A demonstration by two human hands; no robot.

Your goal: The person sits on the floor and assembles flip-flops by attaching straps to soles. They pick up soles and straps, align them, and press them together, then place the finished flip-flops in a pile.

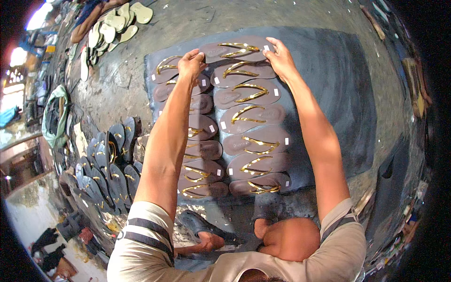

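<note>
At the far end of the right-hand column, a brown flip-flop (215, 52) with gold straps is held by both ends. My left hand (190, 66) pinches its left end, fingers closed. Around the right end, beside a small white sticker, my right hand (282, 61) grips with thumb and fingers. Just nearer lies another brown flip-flop (221, 75), and several more run down toward me in two columns. Part of the left column is hidden behind my left forearm. All of them rest on a dark sheet (329, 103) on the floor.
Black flip-flops with gold straps (101, 183) are heaped to the left of my left arm. Pale sole-shaped pieces (115, 21) lie piled at the far left, beside another person's limb (84, 26). A green cloth bundle (55, 110) sits at the left. My feet are close to the sheet's near edge.
</note>
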